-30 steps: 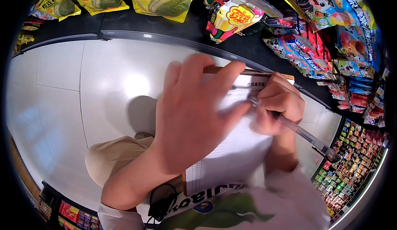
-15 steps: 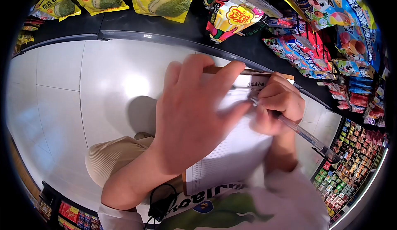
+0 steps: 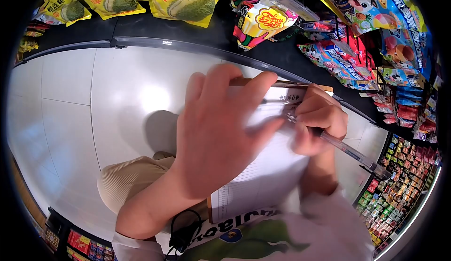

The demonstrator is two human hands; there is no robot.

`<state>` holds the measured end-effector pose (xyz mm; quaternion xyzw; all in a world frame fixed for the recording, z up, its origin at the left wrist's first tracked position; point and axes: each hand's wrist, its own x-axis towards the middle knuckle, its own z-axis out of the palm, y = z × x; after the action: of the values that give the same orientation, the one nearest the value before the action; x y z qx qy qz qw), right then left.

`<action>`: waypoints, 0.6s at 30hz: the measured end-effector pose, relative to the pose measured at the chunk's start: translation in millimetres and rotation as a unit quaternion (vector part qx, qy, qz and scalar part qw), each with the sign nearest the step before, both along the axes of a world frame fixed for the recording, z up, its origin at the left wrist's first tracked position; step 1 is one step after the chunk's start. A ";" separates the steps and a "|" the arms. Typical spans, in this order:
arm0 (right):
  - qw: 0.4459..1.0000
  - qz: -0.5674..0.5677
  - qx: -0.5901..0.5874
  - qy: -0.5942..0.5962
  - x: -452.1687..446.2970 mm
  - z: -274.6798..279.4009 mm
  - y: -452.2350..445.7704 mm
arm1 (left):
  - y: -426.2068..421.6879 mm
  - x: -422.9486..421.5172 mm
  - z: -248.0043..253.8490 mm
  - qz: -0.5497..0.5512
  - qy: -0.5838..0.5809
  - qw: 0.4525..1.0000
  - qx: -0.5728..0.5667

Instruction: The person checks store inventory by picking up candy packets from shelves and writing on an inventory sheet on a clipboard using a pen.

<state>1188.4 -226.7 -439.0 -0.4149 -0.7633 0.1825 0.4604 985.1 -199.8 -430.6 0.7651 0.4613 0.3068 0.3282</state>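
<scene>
A clipboard with a lined printed sheet point(image 3: 253, 172) is held in front of my shirt, its lower end close to my chest. My left hand point(image 3: 216, 125) grips it by the top edge, fingers over the edge and thumb lying across the paper. My right hand point(image 3: 322, 115) is closed around a clear pen point(image 3: 352, 154). The pen's tip end is over the upper part of the sheet, near the printed heading; whether it touches the paper I cannot tell. Its back end sticks out to the lower right. Slight blur softens both hands.
Ahead runs a dark shelf point(image 3: 155, 31) with yellow durian candy bags point(image 3: 183, 0) and a lollipop bag point(image 3: 270, 19). Colourful candy packs point(image 3: 333, 59) hang at the right. Another stocked shelf point(image 3: 394, 190) stands at the lower right. Pale tiled floor point(image 3: 66, 115) lies to the left.
The pen's back end has shifted slightly up and to the right as my right hand moved a little. My left hand and the clipboard stay almost where they were.
</scene>
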 end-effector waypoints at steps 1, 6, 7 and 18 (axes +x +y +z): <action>1.000 0.004 0.003 0.009 1.7 -1.2 -1.2 | -0.1 0.2 -0.3 0.002 0.001 1.000 0.002; 0.999 -0.002 -0.006 0.035 8.4 4.9 -5.3 | -0.7 0.7 -1.8 0.002 -0.004 1.000 -0.004; 0.999 -0.002 -0.015 0.046 10.1 6.1 -5.9 | -0.7 0.7 -2.4 0.001 -0.006 1.000 -0.008; 0.998 0.042 -0.030 0.017 10.9 9.2 -1.5 | 1.7 -2.1 -0.1 -0.004 0.001 1.000 -0.004</action>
<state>1199.3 -228.1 -429.8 -0.3927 -0.7665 0.2319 0.4522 983.0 -198.1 -430.8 0.7657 0.4602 0.3027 0.3322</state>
